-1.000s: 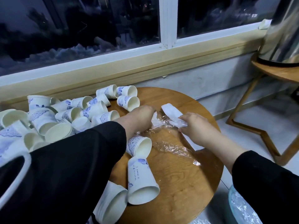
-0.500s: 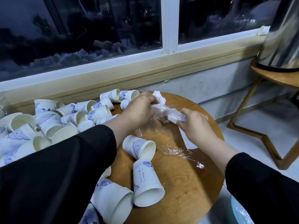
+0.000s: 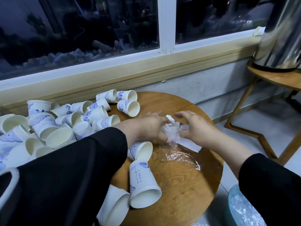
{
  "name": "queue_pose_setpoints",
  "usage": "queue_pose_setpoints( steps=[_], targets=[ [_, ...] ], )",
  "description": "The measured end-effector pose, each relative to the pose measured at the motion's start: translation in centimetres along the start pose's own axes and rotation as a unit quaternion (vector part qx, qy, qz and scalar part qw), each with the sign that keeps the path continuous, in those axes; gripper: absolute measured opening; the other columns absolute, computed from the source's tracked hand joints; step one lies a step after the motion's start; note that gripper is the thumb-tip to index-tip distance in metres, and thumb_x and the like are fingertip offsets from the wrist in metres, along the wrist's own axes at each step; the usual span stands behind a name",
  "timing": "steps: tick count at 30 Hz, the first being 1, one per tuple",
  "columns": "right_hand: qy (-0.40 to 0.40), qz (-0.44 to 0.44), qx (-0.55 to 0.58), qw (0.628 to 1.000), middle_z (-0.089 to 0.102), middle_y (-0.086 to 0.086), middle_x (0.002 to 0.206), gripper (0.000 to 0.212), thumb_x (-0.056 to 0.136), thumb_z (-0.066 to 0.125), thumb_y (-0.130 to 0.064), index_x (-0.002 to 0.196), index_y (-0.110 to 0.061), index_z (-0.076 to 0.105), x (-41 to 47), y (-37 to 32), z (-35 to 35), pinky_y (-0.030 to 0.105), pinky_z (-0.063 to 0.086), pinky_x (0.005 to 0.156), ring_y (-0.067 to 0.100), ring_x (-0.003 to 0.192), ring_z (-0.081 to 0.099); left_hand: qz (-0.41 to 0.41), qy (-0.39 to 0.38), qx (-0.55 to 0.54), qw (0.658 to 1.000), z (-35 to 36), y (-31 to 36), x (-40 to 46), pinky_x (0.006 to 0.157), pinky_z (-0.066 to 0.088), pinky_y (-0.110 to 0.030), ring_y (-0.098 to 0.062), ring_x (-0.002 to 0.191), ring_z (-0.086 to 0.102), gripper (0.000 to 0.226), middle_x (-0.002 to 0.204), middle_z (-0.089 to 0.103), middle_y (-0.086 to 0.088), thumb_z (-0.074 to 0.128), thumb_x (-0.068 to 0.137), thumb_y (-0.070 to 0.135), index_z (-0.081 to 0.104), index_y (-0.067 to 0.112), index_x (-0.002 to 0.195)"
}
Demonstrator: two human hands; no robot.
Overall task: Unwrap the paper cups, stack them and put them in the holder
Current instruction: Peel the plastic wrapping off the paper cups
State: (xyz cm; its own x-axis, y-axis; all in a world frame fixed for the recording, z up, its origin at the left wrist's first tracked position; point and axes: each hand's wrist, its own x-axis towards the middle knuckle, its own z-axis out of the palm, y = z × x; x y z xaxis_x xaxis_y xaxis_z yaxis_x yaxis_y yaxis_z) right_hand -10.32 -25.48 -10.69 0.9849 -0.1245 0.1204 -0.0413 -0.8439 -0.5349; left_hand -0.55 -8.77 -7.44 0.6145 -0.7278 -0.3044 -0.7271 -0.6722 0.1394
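Observation:
Several white paper cups with blue print [image 3: 68, 126] lie loose across the left half of a round wooden table [image 3: 182, 190]. Three more cups [image 3: 143, 186] lie near the front, mouths toward me. A crumpled clear plastic wrapper with a white paper label [image 3: 172, 128] sits mid-table between my hands. My left hand [image 3: 146, 126] grips its left side with curled fingers. My right hand [image 3: 195, 128] holds its right side, fingers curled over the plastic. The rest of the clear film [image 3: 180, 157] trails flat on the wood toward me. No holder shows.
A window sill [image 3: 114, 75] and wall run behind the table. A second wooden table [image 3: 276, 79] at the right carries a shiny metal vessel [image 3: 283, 33]. A bluish bin lined with plastic [image 3: 244, 207] sits on the floor at lower right.
Both hands have drawn together, bunching the wrapper into a tighter ball between them. The loose film on the table is pulled in shorter.

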Motion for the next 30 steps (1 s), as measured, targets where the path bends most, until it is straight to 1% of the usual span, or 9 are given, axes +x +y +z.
queue_pose_setpoints(
  steps=[3, 5, 8, 11, 17, 20, 23, 28, 30],
  targets=[
    [0.011, 0.003, -0.061, 0.998, 0.04, -0.008, 0.149, 0.058, 0.088, 0.063, -0.026, 0.141, -0.032, 0.043, -1.1, 1.3, -1.5, 0.041, 0.032, 0.114, 0.016, 0.137, 0.039, 0.0, -0.026, -0.017, 1.0, 0.0, 0.5, 0.9, 0.122, 0.022, -0.043, -0.032, 0.153, 0.014, 0.085, 0.169, 0.003, -0.006, 0.074, 0.08, 0.056, 0.034, 0.033, 0.152],
    [-0.028, 0.013, -0.08, 0.996, 0.027, -0.007, 0.159, 0.059, 0.089, 0.056, -0.029, 0.145, -0.033, 0.038, -2.2, 2.5, -2.1, 0.047, 0.026, 0.118, 0.018, 0.146, 0.028, 0.001, -0.019, -0.028, 0.999, 0.2, 0.8, 1.4, 0.117, 0.032, -0.042, -0.031, 0.146, 0.031, 0.084, 0.164, 0.021, -0.006, 0.077, 0.079, 0.052, 0.036, 0.029, 0.149],
    [-0.119, 0.024, -0.083, 0.989, 0.009, -0.006, 0.166, 0.066, 0.093, 0.055, -0.044, 0.152, -0.035, 0.027, -3.8, 3.7, -1.2, 0.047, 0.014, 0.122, 0.02, 0.153, 0.01, 0.0, -0.007, -0.064, 0.998, 0.9, 0.8, 2.3, 0.107, 0.043, -0.046, -0.027, 0.128, 0.048, 0.091, 0.149, 0.044, -0.003, 0.08, 0.074, 0.052, 0.028, 0.033, 0.146],
    [-0.119, 0.03, -0.075, 0.99, 0.004, -0.009, 0.166, 0.087, 0.085, 0.047, -0.073, 0.156, -0.035, 0.015, -4.5, 4.3, 0.4, 0.047, 0.004, 0.124, 0.014, 0.153, 0.003, 0.006, -0.002, -0.021, 1.0, 1.6, 1.3, 3.1, 0.114, 0.035, -0.048, -0.031, 0.14, 0.037, 0.096, 0.155, 0.039, -0.005, 0.077, 0.078, 0.05, 0.021, 0.037, 0.154],
    [-0.105, 0.02, -0.061, 0.992, 0.004, -0.011, 0.166, 0.118, 0.069, 0.06, -0.08, 0.157, -0.032, -0.001, -4.1, 3.7, 1.4, 0.04, 0.0, 0.125, 0.007, 0.152, 0.0, 0.047, 0.026, -0.008, 0.999, 2.2, 1.8, 3.6, 0.118, 0.029, -0.042, -0.031, 0.145, 0.031, 0.091, 0.16, 0.033, -0.003, 0.077, 0.082, 0.038, 0.024, 0.033, 0.157],
    [-0.136, 0.018, -0.084, 0.987, -0.001, -0.012, 0.166, 0.133, 0.057, 0.054, -0.09, 0.158, -0.026, -0.004, -4.1, 3.4, 1.4, 0.04, -0.004, 0.124, 0.006, 0.152, -0.006, 0.089, -0.007, 0.025, 0.996, 2.1, 1.8, 4.1, 0.123, 0.018, -0.044, -0.024, 0.152, 0.019, 0.094, 0.165, 0.023, -0.001, 0.074, 0.085, 0.041, 0.018, 0.03, 0.159],
    [-0.146, 0.013, -0.098, 0.984, -0.004, -0.01, 0.166, 0.139, 0.053, 0.054, -0.093, 0.158, -0.022, -0.005, -4.1, 3.5, 1.3, 0.041, -0.005, 0.124, 0.006, 0.152, -0.008, 0.11, -0.02, 0.047, 0.993, 2.0, 2.2, 4.6, 0.124, 0.012, -0.044, -0.02, 0.152, 0.018, 0.091, 0.165, 0.024, 0.0, 0.071, 0.086, 0.045, 0.018, 0.026, 0.159],
    [-0.115, 0.015, -0.07, 0.991, 0.007, -0.007, 0.166, 0.126, 0.064, 0.061, -0.082, 0.158, -0.021, 0.005, -3.9, 3.7, 1.6, 0.039, -0.002, 0.125, 0.005, 0.152, 0.001, 0.095, 0.016, 0.026, 0.995, 2.1, 3.2, 4.8, 0.117, 0.03, -0.04, -0.026, 0.14, 0.037, 0.077, 0.153, 0.043, 0.001, 0.072, 0.087, 0.04, 0.036, 0.025, 0.153],
    [-0.11, 0.011, -0.046, 0.993, 0.006, -0.006, 0.166, 0.13, 0.061, 0.064, -0.082, 0.158, -0.022, -0.001, -4.0, 3.8, 1.5, 0.037, 0.001, 0.125, 0.007, 0.152, 0.002, 0.087, 0.041, 0.003, 0.995, 2.5, 3.2, 5.2, 0.109, 0.04, -0.042, -0.028, 0.13, 0.048, 0.064, 0.14, 0.054, -0.002, 0.073, 0.085, 0.039, 0.05, 0.023, 0.143]
  ],
)
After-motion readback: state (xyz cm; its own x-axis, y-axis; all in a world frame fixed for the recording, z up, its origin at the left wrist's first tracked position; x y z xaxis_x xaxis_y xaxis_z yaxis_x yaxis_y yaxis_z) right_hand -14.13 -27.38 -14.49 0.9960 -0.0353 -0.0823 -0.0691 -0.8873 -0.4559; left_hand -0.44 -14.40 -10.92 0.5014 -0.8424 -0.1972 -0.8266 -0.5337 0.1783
